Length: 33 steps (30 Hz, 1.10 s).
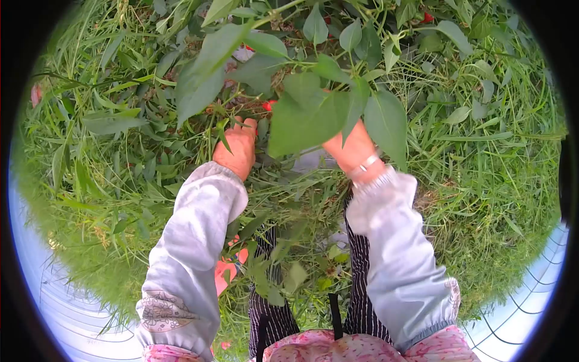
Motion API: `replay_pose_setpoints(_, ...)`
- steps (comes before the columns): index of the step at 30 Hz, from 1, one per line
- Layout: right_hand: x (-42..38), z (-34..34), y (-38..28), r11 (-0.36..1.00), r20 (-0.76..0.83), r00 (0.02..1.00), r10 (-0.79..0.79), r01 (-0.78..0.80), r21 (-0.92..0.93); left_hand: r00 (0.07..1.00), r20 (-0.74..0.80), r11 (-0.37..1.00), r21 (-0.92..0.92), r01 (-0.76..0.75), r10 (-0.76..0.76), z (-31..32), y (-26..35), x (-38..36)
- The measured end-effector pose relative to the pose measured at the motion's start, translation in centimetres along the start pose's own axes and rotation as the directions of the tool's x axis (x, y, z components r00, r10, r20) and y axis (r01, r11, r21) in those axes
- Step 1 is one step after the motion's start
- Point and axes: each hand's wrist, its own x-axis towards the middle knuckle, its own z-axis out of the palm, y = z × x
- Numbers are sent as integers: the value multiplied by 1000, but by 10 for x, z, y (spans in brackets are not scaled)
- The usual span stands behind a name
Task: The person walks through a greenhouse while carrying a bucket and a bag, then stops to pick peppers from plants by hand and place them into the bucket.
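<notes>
My left hand (237, 149) reaches into the lower part of a leafy green plant, its fingers curled in among stems. A speck of red shows at its fingertips, but what they grip is hidden. Just up and right of it is a small red fruit (268, 105), perhaps a pepper. My right hand (353, 149), with a pale band at the wrist, goes in under the same plant. Broad green leaves (310, 120) hang in front of its fingers, so their pose cannot be seen.
Tall grass (482, 175) grows on both sides. Another red fruit (427, 18) shows among foliage at the top. Below lie a pinkish-red object (224, 274) by my striped trouser leg (271, 314) and strips of pale ground cover. Translucent sheeting (78, 308) curves along the lower edges.
</notes>
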Motion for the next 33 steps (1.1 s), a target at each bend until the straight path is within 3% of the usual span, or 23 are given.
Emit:
replay_pose_setpoints(2,36,26,47,948,12,1000,3,1,-318,997,-50,999,-1,-51,51,6,-6,-1)
replay_pose_setpoints(4,48,40,29,794,64,957,281,-195,-576,991,-112,998,-5,-70,69,9,-7,-5)
replay_pose_setpoints(5,51,43,21,728,108,940,325,-176,-663,998,-53,999,19,-28,29,-8,-2,-5)
replay_pose_setpoints(8,38,46,-4,705,124,937,326,-154,-693,998,12,998,-11,-68,68,-10,-7,-7)
replay_pose_setpoints(11,34,49,54,855,49,973,225,-172,-489,999,52,989,-150,18,-11,-15,-7,-14)
replay_pose_setpoints(12,32,50,49,891,-11,942,335,-321,-321,1000,20,987,-162,8,-5,-15,-11,-15)
replay_pose_setpoints(13,26,50,47,880,-51,891,452,-455,-136,1000,-10,984,-177,-4,2,-16,-13,-15)
replay_pose_setpoints(14,21,47,57,867,-25,872,489,-482,127,999,-41,981,-193,-18,10,-17,-13,-16)
replay_pose_setpoints(16,12,41,70,639,27,829,559,-451,623,997,-74,975,-218,-43,27,-18,-15,-24)
replay_pose_setpoints(18,-3,38,40,612,70,827,558,-467,638,994,-80,976,-199,-92,77,-18,-21,-28)
replay_pose_setpoints(21,-26,38,30,448,201,851,484,-439,779,988,-144,963,-255,-89,54,-24,-25,-32)
replay_pose_setpoints(24,-50,42,22,469,326,820,471,-546,695,992,-89,862,-507,29,-86,-37,-31,-33)
replay_pose_setpoints(25,-56,47,18,485,300,815,496,-547,682,986,-14,775,-620,121,-166,-38,-35,-35)
replay_pose_setpoints(28,-77,38,3,365,260,833,489,-466,806,967,-63,693,-709,130,-246,-39,-49,-37)
replay_pose_setpoints(30,-97,19,2,429,203,825,527,-464,775,952,1,542,-822,176,-307,-38,-60,-31)
replay_pose_setpoints(32,-118,9,7,490,188,809,556,-503,712,942,78,515,-821,247,-326,-45,-58,-26)
replay_pose_setpoints(33,-126,7,9,494,233,773,590,-574,654,942,79,576,-773,265,-327,-46,-54,-27)
